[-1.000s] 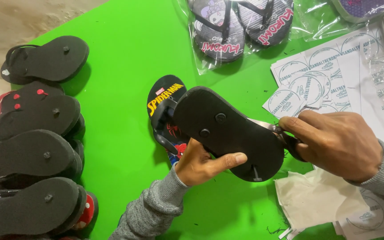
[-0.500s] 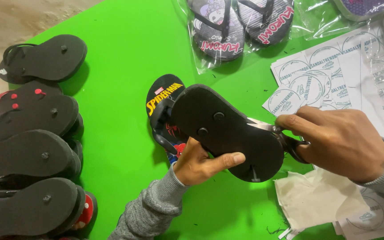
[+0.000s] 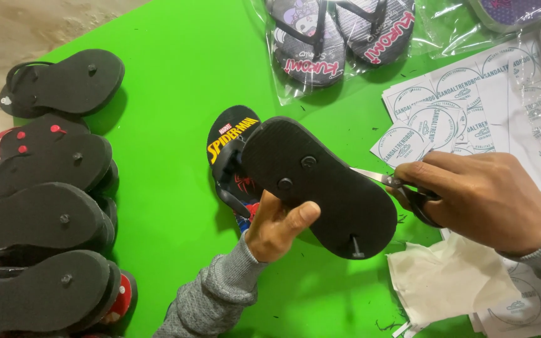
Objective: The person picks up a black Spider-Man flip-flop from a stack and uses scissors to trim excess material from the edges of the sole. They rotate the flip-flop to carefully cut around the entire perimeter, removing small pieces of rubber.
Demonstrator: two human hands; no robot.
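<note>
Hidden and cut-off parts around the upturned sandal

The scissors show only their blade tips; the handles vanish inside the right hand. The black sandal covers most of the printed sandal beneath and the left hand's fingers. The stacked sandals run off the left edge, and the bagged pair off the top

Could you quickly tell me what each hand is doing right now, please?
Left hand: closed on the black flip-flop, held sole up.
Right hand: closed on the scissors, blades at the flip-flop's edge.
</note>
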